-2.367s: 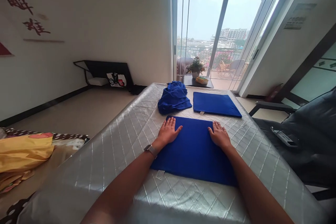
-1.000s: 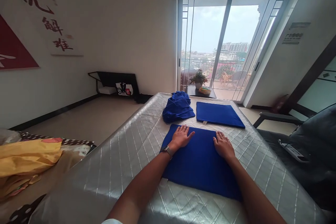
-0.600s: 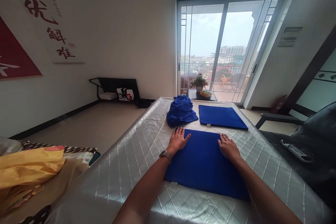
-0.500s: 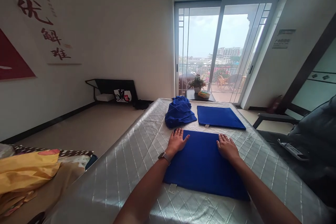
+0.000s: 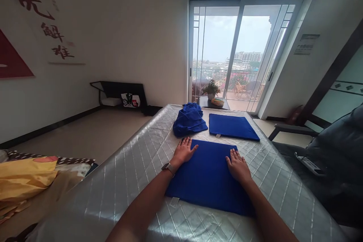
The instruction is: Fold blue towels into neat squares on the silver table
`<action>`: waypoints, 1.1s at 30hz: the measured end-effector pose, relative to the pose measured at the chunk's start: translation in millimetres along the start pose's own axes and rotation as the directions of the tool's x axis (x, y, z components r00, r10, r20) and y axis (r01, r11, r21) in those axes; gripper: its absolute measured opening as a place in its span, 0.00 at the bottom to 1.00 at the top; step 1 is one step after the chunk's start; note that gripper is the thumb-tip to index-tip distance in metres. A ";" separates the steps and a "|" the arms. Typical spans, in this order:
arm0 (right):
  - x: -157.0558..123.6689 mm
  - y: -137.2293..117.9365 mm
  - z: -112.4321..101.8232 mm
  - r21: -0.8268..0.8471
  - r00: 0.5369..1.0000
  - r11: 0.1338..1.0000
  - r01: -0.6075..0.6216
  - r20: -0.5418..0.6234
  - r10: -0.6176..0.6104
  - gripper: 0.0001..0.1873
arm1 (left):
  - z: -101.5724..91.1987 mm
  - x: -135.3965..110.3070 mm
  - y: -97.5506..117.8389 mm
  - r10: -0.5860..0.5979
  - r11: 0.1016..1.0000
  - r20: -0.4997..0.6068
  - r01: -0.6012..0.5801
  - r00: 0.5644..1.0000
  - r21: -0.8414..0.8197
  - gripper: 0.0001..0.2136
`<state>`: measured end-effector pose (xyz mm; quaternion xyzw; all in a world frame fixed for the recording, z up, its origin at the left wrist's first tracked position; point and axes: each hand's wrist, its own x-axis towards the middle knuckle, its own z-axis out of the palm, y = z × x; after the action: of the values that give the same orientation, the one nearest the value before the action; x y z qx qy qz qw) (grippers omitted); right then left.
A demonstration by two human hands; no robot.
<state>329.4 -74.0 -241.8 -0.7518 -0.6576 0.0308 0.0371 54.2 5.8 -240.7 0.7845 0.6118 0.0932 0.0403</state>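
Observation:
A flat blue cloth piece [image 5: 210, 177], squared off and with a white label at its near left corner, lies on the silver quilted cover [image 5: 136, 189] in front of me. My left hand [image 5: 183, 151] rests flat on its far left corner, fingers spread; a watch is on that wrist. Along the far right edge lies my right hand [image 5: 237, 164], palm down with the fingers stretched out. Beyond it is a second flat blue cloth piece [image 5: 234, 126], also labelled. To the left of that sits a crumpled heap of blue cloth [image 5: 190, 120].
At right stands a dark armchair [image 5: 334, 159] with a pale handheld device [image 5: 309, 163] on its seat. Yellow fabric [image 5: 27, 177] lies at lower left. Past the far edge, a small table holds a potted plant [image 5: 211, 90] before the sliding glass doors [image 5: 215, 41].
The view has shifted slightly, so the blue cloths and both hands appear a little further left. My right hand has slid slightly nearer along the edge; both hands stay flat on the cloth.

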 end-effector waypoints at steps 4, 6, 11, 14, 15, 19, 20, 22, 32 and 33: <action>-2.6 -2.1 -2.8 0.009 1.000 1.000 -0.001 -0.011 0.001 0.35 | -6.4 3.9 -2.9 0.007 1.000 0.074 -0.008 0.997 0.023 0.40; -3.7 -3.1 -4.1 0.019 1.000 1.000 0.000 -0.011 0.001 0.35 | -12.4 8.0 -2.1 -0.008 0.999 0.130 0.003 0.991 0.034 0.39; -4.1 -5.0 -5.9 0.044 1.000 0.999 -0.003 -0.020 0.004 0.35 | -15.4 13.1 42.9 0.045 0.999 0.119 -0.047 0.992 0.009 0.41; -4.9 -2.8 -5.2 0.036 1.000 0.999 0.011 -0.023 -0.011 0.34 | 2.7 7.6 101.4 0.336 0.938 0.068 -0.328 0.939 -0.111 0.38; -5.5 -1.1 -4.6 0.022 0.999 0.999 0.028 -0.020 -0.027 0.33 | 10.6 4.9 121.5 0.422 0.899 0.040 -0.413 0.906 -0.142 0.37; -7.8 6.5 -2.0 -0.059 0.994 0.992 0.112 0.009 -0.111 0.33 | 35.7 -5.0 175.4 0.542 0.821 -0.039 -0.538 0.840 -0.191 0.32; -8.1 7.5 -1.8 -0.068 0.993 0.991 0.114 0.010 -0.114 0.33 | 38.5 -6.7 179.2 0.546 0.816 -0.056 -0.546 0.836 -0.191 0.32; -8.1 7.7 -1.9 -0.071 0.995 0.992 0.102 0.001 -0.102 0.33 | 40.2 -9.5 176.3 0.548 0.812 -0.079 -0.553 0.832 -0.190 0.32; -4.2 -0.1 -5.8 0.050 0.999 0.999 0.016 -0.038 -0.014 0.34 | 18.5 -16.4 81.6 0.354 0.929 0.012 -0.350 0.935 -0.118 0.35; -3.9 0.0 -5.5 0.053 0.999 0.999 0.011 -0.038 -0.009 0.33 | 14.9 -17.7 69.4 0.315 0.944 0.019 -0.311 0.949 -0.107 0.35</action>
<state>329.4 -77.9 -236.3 -0.7477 -0.6595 0.0339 0.0699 119.0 -27.8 -244.7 0.8700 0.4732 0.1155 0.0765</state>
